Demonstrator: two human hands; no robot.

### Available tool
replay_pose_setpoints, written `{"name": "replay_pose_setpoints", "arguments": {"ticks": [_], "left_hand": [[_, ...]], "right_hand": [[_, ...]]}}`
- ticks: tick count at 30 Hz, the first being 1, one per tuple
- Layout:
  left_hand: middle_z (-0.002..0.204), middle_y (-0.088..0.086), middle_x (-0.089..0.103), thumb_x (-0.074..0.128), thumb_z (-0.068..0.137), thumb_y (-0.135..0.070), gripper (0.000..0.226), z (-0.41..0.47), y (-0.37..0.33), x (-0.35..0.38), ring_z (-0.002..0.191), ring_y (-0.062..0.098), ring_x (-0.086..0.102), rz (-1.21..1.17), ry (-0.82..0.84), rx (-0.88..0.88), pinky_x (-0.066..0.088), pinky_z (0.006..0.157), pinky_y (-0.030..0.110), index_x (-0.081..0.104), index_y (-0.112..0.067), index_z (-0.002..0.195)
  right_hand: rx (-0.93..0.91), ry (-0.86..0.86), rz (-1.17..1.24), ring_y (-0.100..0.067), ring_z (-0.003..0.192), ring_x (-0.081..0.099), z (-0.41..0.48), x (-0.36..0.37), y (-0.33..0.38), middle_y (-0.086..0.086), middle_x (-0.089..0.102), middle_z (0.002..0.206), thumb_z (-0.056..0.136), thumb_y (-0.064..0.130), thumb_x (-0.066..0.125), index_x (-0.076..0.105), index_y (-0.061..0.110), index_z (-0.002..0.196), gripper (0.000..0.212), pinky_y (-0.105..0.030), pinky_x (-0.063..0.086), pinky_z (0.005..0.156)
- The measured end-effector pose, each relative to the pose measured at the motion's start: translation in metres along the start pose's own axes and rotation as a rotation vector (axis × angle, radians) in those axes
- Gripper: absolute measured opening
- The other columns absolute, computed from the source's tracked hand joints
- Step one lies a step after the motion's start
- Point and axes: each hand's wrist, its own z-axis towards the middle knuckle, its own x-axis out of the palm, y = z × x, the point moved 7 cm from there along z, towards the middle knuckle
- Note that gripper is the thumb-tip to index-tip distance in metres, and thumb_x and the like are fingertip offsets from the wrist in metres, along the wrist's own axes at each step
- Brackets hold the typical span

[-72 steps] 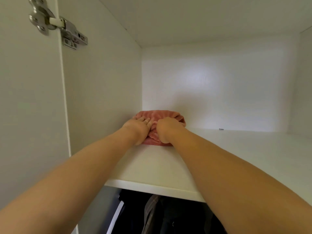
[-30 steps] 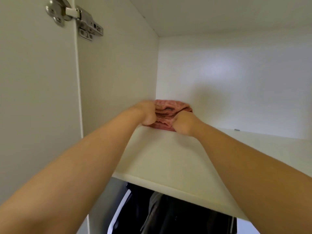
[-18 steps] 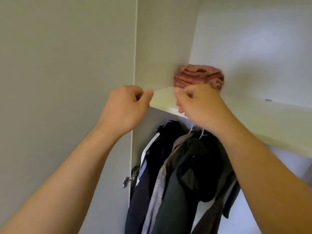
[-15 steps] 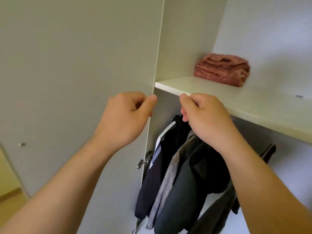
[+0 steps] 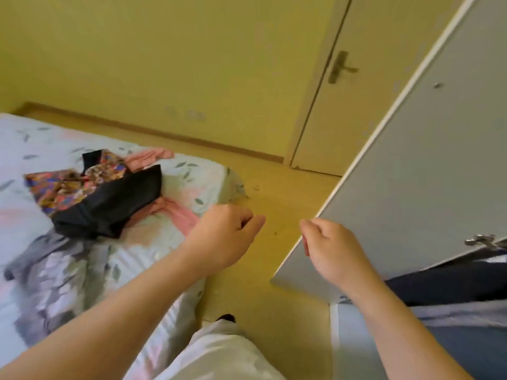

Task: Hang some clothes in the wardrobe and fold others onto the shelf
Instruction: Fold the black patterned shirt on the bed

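A small heap of clothes is seen on the bed (image 5: pixel 192 174), near its foot corner and towards the left of the view. The heap is topped by a black garment (image 5: pixel 115 207), which is loosely folded, plain and matt, with a thick doubled edge at its near side. A patterned garment (image 5: pixel 63 187) is tucked partly under it on the far-left side; its fabric is printed in orange, red, purple and blue, and a black collar-like flap is turned up at the back. A pink garment (image 5: pixel 181 218) is spread beneath both, with one crumpled strip showing at the near right of the heap and another at the far side. A grey garment (image 5: pixel 41 248) is laid flat and blurred on the sheet just in front of the heap. The sheet is pale, with a leaf print. The left hand (image 5: pixel 222 237) is held above the bed's edge, just right of the pink strip, its fingers loosely curled and nothing held. The right hand (image 5: pixel 333 253) is raised in front of the open wardrobe door (image 5: pixel 425 174), likewise loosely curled and empty. Dark clothes (image 5: pixel 452 283) are visible inside the wardrobe below a metal hinge (image 5: pixel 481 239). A yellow floor (image 5: pixel 274 201) and a closed room door (image 5: pixel 356 119) are seen beyond.
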Motion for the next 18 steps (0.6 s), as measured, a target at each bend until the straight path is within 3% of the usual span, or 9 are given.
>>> {"name": "replay_pose_setpoints", "arguments": {"ticks": [6,13,18], "left_hand": [[0.071,0.014,0.066,0.045,0.101,-0.044,0.052,-0.042,0.134,-0.021,0.057,0.022,0.055,0.008,-0.044,-0.387,0.05,0.065,0.042,0.064,-0.002,0.077],[0.08,0.014,0.069,0.042,0.102,-0.042,0.052,-0.045,0.275,-0.029,0.068,0.028,0.062,0.026,0.048,-0.591,0.053,0.064,0.041,0.062,0.001,0.08],[0.083,0.016,0.068,0.048,0.101,-0.037,0.042,-0.017,0.398,-0.038,0.068,0.025,0.058,-0.068,0.055,-0.811,0.05,0.064,0.035,0.062,0.0,0.087]], "right_hand": [[-0.045,0.312,-0.118,-0.034,0.072,0.056,0.033,0.131,0.038,-0.016,0.057,0.065,0.103,0.029,0.04,0.051,-0.003,0.072,0.046,-0.039,0.04,0.063],[-0.013,0.486,-0.102,-0.023,0.064,0.052,0.082,0.247,0.08,-0.021,0.068,0.085,0.103,0.036,0.036,0.058,-0.003,0.084,0.048,-0.034,0.042,0.059],[-0.005,0.567,-0.097,-0.026,0.087,0.065,0.131,0.331,0.106,-0.007,0.069,0.091,0.106,0.034,0.033,0.063,0.014,0.088,0.039,-0.039,0.052,0.079]]}}
